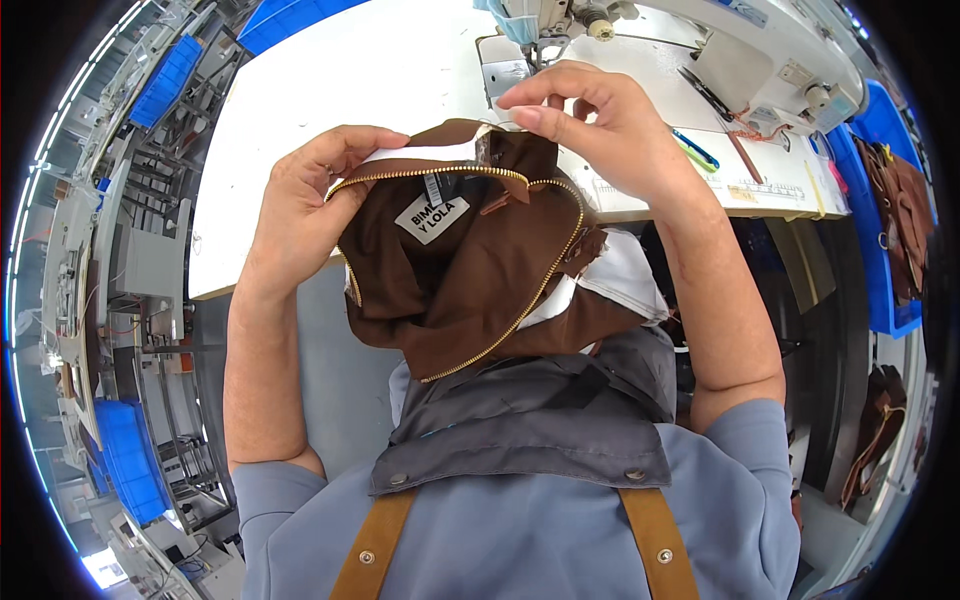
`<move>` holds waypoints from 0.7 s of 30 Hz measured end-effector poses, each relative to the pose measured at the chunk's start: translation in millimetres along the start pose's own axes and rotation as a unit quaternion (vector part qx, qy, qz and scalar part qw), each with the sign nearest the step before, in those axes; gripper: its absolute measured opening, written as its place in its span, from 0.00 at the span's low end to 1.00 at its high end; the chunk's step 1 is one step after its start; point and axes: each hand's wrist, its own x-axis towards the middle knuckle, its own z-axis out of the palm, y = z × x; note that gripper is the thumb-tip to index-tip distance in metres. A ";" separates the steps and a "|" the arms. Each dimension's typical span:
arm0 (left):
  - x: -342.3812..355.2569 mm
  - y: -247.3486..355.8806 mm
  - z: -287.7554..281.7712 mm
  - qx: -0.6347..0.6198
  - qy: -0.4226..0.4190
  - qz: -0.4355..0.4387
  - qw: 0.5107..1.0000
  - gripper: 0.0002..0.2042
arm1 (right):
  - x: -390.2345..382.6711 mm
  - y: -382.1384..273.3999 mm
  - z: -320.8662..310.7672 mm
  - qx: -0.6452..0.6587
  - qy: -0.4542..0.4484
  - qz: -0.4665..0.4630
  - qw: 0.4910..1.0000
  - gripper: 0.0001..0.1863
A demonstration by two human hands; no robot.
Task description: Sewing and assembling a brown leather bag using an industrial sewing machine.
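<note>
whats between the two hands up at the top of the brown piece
In the head view, the brown piece's top edge spans between the left hand and right hand: white lining, gold zipper, white label.

both bare forearms raised, left hand curled in a closed grip, right hand pinching with fingertips
</note>
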 end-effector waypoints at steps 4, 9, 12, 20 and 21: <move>-1.8 -4.4 -1.0 -0.001 0.003 0.001 1.000 0.21 | 5.9 -8.1 3.4 0.023 -0.052 0.069 0.996 0.13; -2.3 -10.3 -2.3 0.009 -0.003 0.024 1.000 0.21 | 2.6 -0.3 13.0 -0.001 0.013 0.016 1.000 0.13; -3.5 -12.0 -4.1 -0.028 -0.003 -0.016 0.999 0.21 | 1.8 10.7 14.9 -0.009 0.106 -0.020 0.994 0.13; -3.4 -19.4 -5.2 -0.038 0.021 -0.008 0.999 0.20 | -22.7 26.5 -13.9 -0.059 0.140 0.124 0.981 0.16; -2.3 -20.4 -6.0 -0.070 0.015 -0.014 0.997 0.20 | -24.3 25.1 -12.8 -0.057 0.138 0.104 0.983 0.16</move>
